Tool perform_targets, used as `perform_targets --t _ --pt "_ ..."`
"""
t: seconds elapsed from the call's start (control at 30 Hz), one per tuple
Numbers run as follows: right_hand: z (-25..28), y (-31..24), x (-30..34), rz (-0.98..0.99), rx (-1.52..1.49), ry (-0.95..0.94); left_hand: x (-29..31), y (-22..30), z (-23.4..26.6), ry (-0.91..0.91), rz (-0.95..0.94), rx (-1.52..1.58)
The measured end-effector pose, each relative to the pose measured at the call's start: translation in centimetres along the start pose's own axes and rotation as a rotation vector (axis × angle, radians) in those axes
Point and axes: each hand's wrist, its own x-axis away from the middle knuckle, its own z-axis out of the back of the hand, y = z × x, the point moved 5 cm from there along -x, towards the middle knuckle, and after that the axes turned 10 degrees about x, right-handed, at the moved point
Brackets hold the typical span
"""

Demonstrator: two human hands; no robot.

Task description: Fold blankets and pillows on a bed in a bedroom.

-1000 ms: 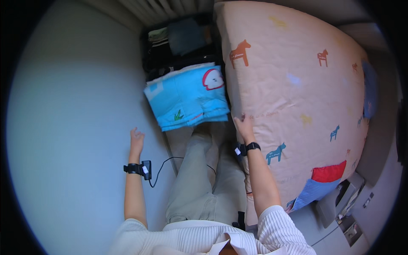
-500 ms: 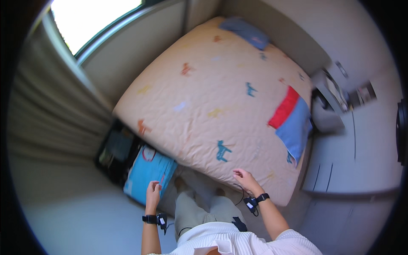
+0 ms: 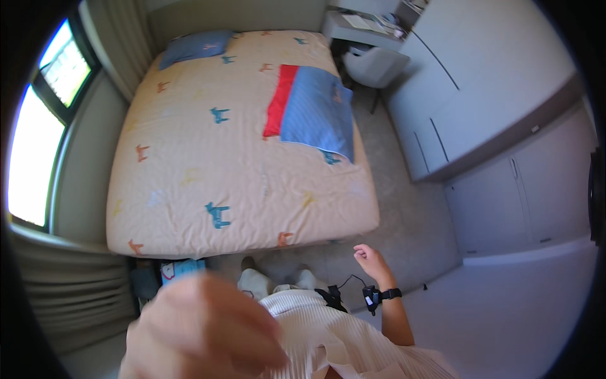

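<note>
My left hand (image 3: 208, 328) is raised large and blurred at the lower left, in front of the bed's foot end. Its fingers look bent, but motion smears them and hides whether they hold anything. Off the near right corner of the bed (image 3: 246, 177), my right hand (image 3: 374, 262) hangs over the floor, touching nothing. Its fingers are curled in loosely, with nothing visible in them. A pale sheet printed with coloured animals covers the bed. On its right side lies a blue and red folded cloth (image 3: 319, 107). At the far left end is a blue pillow (image 3: 199, 47).
Partly hidden behind my left hand, a light-blue package (image 3: 182, 268) stands near the bed's foot. Pale cabinets (image 3: 442, 95) line the right. A chair (image 3: 375, 66) and a desk (image 3: 366, 25) stand at the far right, a window (image 3: 41, 164) and curtain (image 3: 76, 294) at left.
My left hand has risen from beside the light-blue package to close in front of the view. The view has turned right, so the bed now sits further left. My right hand is past the bed's corner.
</note>
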Motion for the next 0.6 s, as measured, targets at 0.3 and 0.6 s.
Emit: perform_targets --t 0.3,0.6 --pt "4.0 9.4 1.8 -0.152 -0.138 0.197 0.9 -11.4 -11.3 0.176 -0.007 0.4" --pt "6.0 21.2 6.6 -0.357 -0.183 0.352 6.0 -26.9 -17.2 -0.132 0.47 0.624"
